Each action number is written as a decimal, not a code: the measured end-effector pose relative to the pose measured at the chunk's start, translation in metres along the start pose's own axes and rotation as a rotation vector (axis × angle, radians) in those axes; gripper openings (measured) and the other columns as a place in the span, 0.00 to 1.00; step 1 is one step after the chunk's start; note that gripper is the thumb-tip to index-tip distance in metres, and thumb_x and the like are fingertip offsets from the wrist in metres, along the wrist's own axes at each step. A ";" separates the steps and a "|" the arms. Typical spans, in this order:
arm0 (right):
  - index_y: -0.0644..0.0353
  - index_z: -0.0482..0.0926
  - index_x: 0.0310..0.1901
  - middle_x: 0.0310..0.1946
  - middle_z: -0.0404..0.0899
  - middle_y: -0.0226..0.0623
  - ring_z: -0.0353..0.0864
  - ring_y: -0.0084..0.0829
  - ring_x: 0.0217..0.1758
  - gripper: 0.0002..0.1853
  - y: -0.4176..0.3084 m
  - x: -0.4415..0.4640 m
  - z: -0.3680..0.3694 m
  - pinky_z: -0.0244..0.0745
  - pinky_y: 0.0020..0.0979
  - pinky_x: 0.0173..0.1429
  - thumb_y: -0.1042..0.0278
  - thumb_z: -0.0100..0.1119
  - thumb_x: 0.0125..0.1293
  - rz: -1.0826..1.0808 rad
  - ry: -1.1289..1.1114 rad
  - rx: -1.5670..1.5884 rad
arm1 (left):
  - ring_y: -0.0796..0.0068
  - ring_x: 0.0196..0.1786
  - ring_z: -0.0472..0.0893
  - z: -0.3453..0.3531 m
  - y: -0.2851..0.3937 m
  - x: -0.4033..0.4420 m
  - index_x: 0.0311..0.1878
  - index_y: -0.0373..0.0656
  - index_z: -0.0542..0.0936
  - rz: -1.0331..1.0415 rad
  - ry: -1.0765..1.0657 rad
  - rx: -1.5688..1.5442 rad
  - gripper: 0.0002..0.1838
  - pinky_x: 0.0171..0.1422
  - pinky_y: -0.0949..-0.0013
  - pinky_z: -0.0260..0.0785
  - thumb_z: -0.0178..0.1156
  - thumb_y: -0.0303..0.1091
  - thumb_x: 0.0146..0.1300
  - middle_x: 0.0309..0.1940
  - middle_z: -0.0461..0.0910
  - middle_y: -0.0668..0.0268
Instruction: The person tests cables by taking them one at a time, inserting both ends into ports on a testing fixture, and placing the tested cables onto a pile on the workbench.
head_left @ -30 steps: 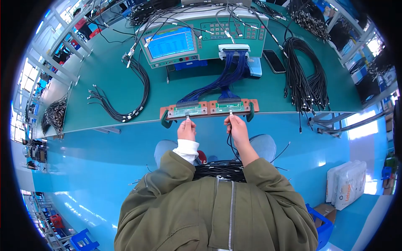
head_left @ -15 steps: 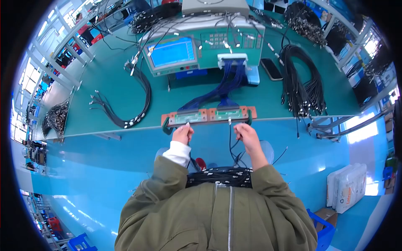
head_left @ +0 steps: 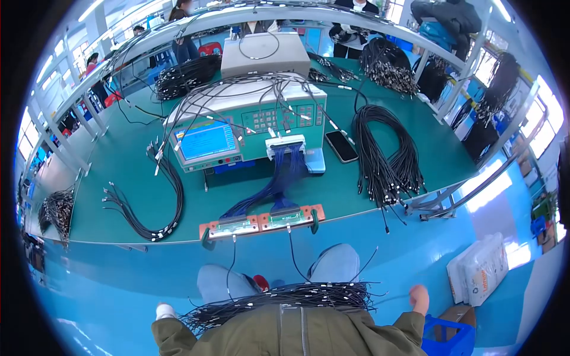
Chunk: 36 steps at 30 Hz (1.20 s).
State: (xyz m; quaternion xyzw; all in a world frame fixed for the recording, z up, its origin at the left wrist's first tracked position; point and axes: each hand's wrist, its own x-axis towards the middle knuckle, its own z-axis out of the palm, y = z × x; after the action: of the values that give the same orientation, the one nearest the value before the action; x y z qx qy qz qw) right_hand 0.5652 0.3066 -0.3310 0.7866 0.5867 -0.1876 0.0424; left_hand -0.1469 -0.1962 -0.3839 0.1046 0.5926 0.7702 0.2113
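My left hand (head_left: 160,308) is down at my left side, mostly hidden by its white cuff, so its fingers do not show. Out to the right, beside my lap, my right hand (head_left: 419,298) looks curled shut, with nothing visible in it. Across my lap lies a bundle of black cables (head_left: 279,298) with white labels. From it one black cable (head_left: 232,267) runs up to the left green circuit board (head_left: 234,227) of the test fixture, and another cable (head_left: 293,255) runs to the right board (head_left: 288,219). Both hands are apart from these cables.
Blue ribbon wiring (head_left: 261,193) links the fixture to a tester with a lit screen (head_left: 208,142). A phone (head_left: 341,147) and cable bundles (head_left: 389,157) lie on the green table (head_left: 237,178). A blue crate (head_left: 448,338) and wrapped white packages (head_left: 478,270) stand at right. People are behind.
Both hands have left the fixture and moved down and apart to either side of my lap. Two cables now hang from the fixture without being held. My view has tilted up.
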 end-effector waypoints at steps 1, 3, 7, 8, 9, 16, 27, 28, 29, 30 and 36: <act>0.63 0.76 0.37 0.32 0.77 0.44 0.74 0.40 0.31 0.13 0.009 0.003 0.004 0.71 0.35 0.41 0.65 0.48 0.54 0.018 -0.125 -0.224 | 0.62 0.37 0.73 -0.009 0.007 -0.007 0.40 0.38 0.74 0.032 -0.098 -0.034 0.13 0.41 0.64 0.67 0.52 0.36 0.53 0.35 0.72 0.54; 0.62 0.77 0.36 0.32 0.78 0.43 0.76 0.37 0.28 0.14 -0.014 -0.010 -0.019 0.72 0.33 0.37 0.62 0.53 0.51 0.218 -0.455 -0.319 | 0.59 0.42 0.73 -0.008 0.013 0.000 0.41 0.40 0.74 0.079 -0.248 -0.085 0.17 0.48 0.60 0.67 0.51 0.43 0.55 0.40 0.72 0.52; 0.56 0.76 0.42 0.34 0.78 0.39 0.75 0.35 0.34 0.16 -0.090 -0.025 -0.035 0.71 0.31 0.41 0.58 0.52 0.54 -0.119 -0.061 0.081 | 0.71 0.17 0.72 0.077 0.006 0.124 0.30 0.37 0.74 -0.204 0.476 0.232 0.22 0.20 0.71 0.64 0.54 0.52 0.56 0.18 0.75 0.58; 0.56 0.76 0.43 0.34 0.78 0.38 0.75 0.34 0.33 0.16 -0.112 -0.029 -0.042 0.71 0.30 0.40 0.58 0.52 0.55 -0.139 -0.100 0.132 | 0.68 0.13 0.70 0.082 0.003 0.156 0.31 0.36 0.74 -0.340 0.453 0.071 0.27 0.17 0.69 0.63 0.54 0.58 0.53 0.16 0.74 0.58; 0.55 0.75 0.44 0.33 0.78 0.37 0.75 0.32 0.33 0.16 -0.130 -0.033 -0.048 0.71 0.29 0.40 0.59 0.51 0.55 -0.177 -0.135 0.162 | 0.67 0.13 0.70 0.113 0.025 0.171 0.31 0.35 0.74 -0.400 0.545 0.145 0.30 0.17 0.68 0.63 0.55 0.60 0.50 0.16 0.74 0.57; 0.54 0.73 0.47 0.32 0.76 0.34 0.74 0.27 0.34 0.18 -0.152 -0.050 -0.032 0.70 0.26 0.40 0.57 0.51 0.57 -0.278 -0.322 0.194 | 0.66 0.12 0.69 0.118 0.047 0.208 0.28 0.34 0.75 -0.452 0.549 0.384 0.36 0.15 0.67 0.61 0.56 0.67 0.44 0.16 0.73 0.56; 0.60 0.73 0.46 0.35 0.76 0.34 0.75 0.26 0.36 0.15 -0.170 -0.072 -0.043 0.69 0.25 0.42 0.64 0.50 0.59 -0.511 -0.422 0.455 | 0.69 0.11 0.68 0.088 0.061 0.180 0.27 0.37 0.75 -0.386 0.320 0.043 0.23 0.13 0.71 0.58 0.55 0.53 0.53 0.14 0.73 0.60; 0.62 0.73 0.46 0.35 0.76 0.35 0.75 0.26 0.37 0.14 -0.178 -0.076 -0.047 0.69 0.25 0.42 0.66 0.50 0.59 -0.578 -0.429 0.544 | 0.69 0.11 0.68 0.088 0.060 0.178 0.27 0.37 0.75 -0.369 0.322 0.003 0.22 0.13 0.71 0.57 0.55 0.52 0.54 0.14 0.73 0.61; 0.64 0.73 0.44 0.36 0.76 0.37 0.75 0.26 0.37 0.13 -0.190 -0.083 -0.051 0.69 0.24 0.43 0.68 0.49 0.59 -0.601 -0.526 0.732 | 0.71 0.10 0.67 0.096 0.065 0.171 0.26 0.38 0.75 -0.364 0.353 -0.042 0.20 0.13 0.72 0.57 0.54 0.50 0.55 0.13 0.72 0.62; 0.66 0.73 0.43 0.36 0.76 0.38 0.75 0.27 0.38 0.12 -0.205 -0.090 -0.053 0.69 0.24 0.44 0.71 0.48 0.60 -0.618 -0.625 0.918 | 0.72 0.10 0.66 0.104 0.069 0.164 0.25 0.39 0.75 -0.358 0.384 -0.088 0.18 0.12 0.72 0.56 0.53 0.47 0.57 0.12 0.71 0.64; 0.67 0.74 0.42 0.37 0.76 0.39 0.75 0.27 0.39 0.11 -0.268 -0.112 -0.035 0.70 0.24 0.46 0.71 0.48 0.61 -0.836 -0.819 0.861 | 0.77 0.08 0.61 0.154 0.099 0.141 0.19 0.43 0.72 -0.293 0.358 0.187 0.18 0.12 0.76 0.53 0.50 0.45 0.59 0.08 0.66 0.68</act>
State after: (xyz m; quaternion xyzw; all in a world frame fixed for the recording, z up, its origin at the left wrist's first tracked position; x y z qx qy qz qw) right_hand 0.2946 0.2975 -0.2188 0.3102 0.6496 -0.6818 -0.1299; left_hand -0.2285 -0.0200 -0.2596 -0.1017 0.6982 0.6793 0.2018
